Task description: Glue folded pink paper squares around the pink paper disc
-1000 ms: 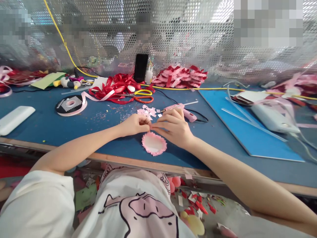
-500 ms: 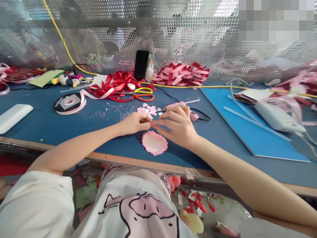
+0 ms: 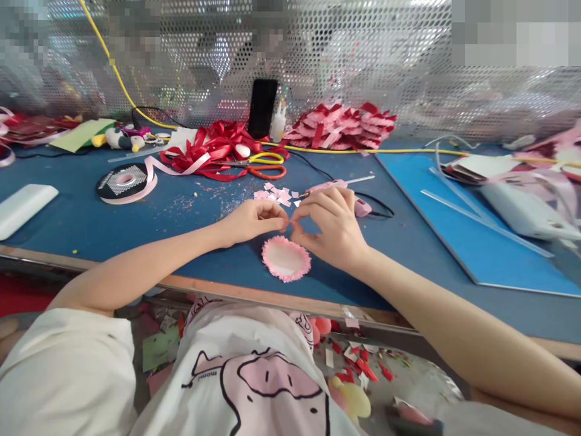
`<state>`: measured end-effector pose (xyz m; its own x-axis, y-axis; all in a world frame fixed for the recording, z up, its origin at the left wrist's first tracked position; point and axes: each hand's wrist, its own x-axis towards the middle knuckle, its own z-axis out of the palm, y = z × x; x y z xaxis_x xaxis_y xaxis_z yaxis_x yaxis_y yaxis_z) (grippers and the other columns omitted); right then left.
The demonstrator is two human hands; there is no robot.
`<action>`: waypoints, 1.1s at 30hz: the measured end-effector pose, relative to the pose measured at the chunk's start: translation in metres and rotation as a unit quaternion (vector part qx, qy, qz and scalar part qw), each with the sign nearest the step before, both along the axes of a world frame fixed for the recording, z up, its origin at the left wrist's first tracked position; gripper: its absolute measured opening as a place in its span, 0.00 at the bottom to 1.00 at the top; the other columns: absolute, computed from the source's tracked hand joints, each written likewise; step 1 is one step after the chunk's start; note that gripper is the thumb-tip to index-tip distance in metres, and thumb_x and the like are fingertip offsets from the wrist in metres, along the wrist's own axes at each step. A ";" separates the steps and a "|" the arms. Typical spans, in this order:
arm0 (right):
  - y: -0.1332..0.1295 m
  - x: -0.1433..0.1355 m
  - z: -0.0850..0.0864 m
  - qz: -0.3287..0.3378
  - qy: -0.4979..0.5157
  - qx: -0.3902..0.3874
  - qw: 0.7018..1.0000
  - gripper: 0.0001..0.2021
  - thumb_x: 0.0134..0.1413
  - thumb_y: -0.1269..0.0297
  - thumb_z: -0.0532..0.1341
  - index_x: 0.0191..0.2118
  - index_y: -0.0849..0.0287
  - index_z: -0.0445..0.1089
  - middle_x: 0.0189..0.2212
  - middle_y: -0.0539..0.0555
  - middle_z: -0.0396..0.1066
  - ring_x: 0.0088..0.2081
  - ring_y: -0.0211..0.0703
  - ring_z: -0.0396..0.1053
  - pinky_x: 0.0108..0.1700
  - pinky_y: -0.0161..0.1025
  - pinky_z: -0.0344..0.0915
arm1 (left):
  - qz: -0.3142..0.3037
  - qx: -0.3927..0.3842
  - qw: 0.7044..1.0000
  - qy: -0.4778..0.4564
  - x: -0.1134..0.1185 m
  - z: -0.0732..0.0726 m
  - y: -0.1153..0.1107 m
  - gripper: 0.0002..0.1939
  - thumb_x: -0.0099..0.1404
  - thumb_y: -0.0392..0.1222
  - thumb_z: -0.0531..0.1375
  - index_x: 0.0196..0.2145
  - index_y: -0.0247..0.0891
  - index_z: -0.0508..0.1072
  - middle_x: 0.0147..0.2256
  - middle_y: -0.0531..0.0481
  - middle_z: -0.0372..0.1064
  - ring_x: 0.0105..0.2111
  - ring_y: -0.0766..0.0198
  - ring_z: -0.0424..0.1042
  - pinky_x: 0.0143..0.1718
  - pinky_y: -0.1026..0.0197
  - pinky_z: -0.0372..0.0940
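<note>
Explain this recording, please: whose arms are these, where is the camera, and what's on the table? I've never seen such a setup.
There is no machine: these are a person's bare left hand and right hand. The only camera sits on the person's head, looking forward and down. On the table, a pink-edged oval lies nearer the front edge than the hands. Beyond are pink scraps, a glue gun, scissors, red ribbon, a spool and a phone; a blue board lies to the right. The hands nearly meet; anything pinched between them is too small to make out.
</note>
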<state>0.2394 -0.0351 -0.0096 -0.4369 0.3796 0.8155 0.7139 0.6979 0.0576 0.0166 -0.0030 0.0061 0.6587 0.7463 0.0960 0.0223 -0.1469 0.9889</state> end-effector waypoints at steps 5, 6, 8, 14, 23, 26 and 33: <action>0.005 0.007 0.000 -0.004 -0.003 -0.058 0.998 0.03 0.68 0.65 0.65 0.39 0.50 0.73 0.36 0.50 0.79 0.46 0.51 0.73 0.53 0.56 0.60 | 0.068 -0.034 0.996 -0.040 -0.001 -0.002 0.003 0.15 0.59 0.42 0.74 0.40 0.33 0.77 0.37 0.50 0.78 0.40 0.67 0.77 0.50 0.59 0.69; 0.005 0.008 -0.001 -0.002 -0.002 -0.057 0.998 0.02 0.68 0.64 0.65 0.40 0.49 0.74 0.37 0.50 0.79 0.47 0.51 0.73 0.54 0.56 0.60 | 0.073 -0.039 0.996 -0.043 -0.001 -0.002 0.004 0.16 0.59 0.41 0.75 0.40 0.33 0.78 0.37 0.51 0.78 0.39 0.67 0.76 0.49 0.59 0.69; 0.006 0.009 -0.001 0.004 -0.005 -0.049 0.999 0.02 0.70 0.62 0.65 0.42 0.48 0.76 0.37 0.50 0.80 0.47 0.51 0.73 0.54 0.56 0.60 | 0.071 -0.048 0.995 -0.047 -0.002 -0.003 0.004 0.16 0.58 0.40 0.76 0.41 0.32 0.78 0.36 0.51 0.77 0.38 0.68 0.76 0.49 0.59 0.69; 0.005 0.012 -0.001 0.014 -0.019 -0.053 0.998 0.05 0.70 0.57 0.67 0.46 0.43 0.81 0.38 0.49 0.81 0.49 0.52 0.72 0.56 0.58 0.59 | 0.060 -0.064 0.995 -0.043 -0.002 -0.005 0.005 0.19 0.57 0.39 0.78 0.42 0.34 0.76 0.35 0.52 0.77 0.37 0.68 0.77 0.48 0.59 0.71; 0.003 0.015 0.000 0.027 -0.038 -0.011 0.999 0.07 0.68 0.59 0.68 0.49 0.40 0.82 0.37 0.49 0.80 0.48 0.50 0.72 0.55 0.56 0.60 | 0.052 -0.112 0.992 -0.031 -0.003 -0.002 0.005 0.25 0.54 0.37 0.78 0.44 0.35 0.71 0.31 0.54 0.77 0.35 0.68 0.77 0.47 0.60 0.68; 0.003 0.016 0.000 0.034 -0.042 -0.033 0.998 0.08 0.68 0.58 0.69 0.49 0.37 0.82 0.38 0.49 0.80 0.49 0.50 0.72 0.55 0.56 0.60 | 0.049 -0.117 0.991 -0.038 -0.004 -0.001 0.005 0.25 0.54 0.36 0.77 0.44 0.35 0.70 0.32 0.54 0.77 0.34 0.68 0.76 0.46 0.60 0.67; 0.003 0.012 -0.002 0.001 -0.063 -0.018 0.998 0.09 0.67 0.55 0.70 0.51 0.40 0.81 0.40 0.49 0.81 0.47 0.51 0.72 0.55 0.57 0.61 | 0.044 -0.117 0.991 -0.044 -0.002 0.000 0.004 0.23 0.54 0.29 0.73 0.42 0.37 0.67 0.32 0.56 0.76 0.34 0.69 0.76 0.47 0.59 0.67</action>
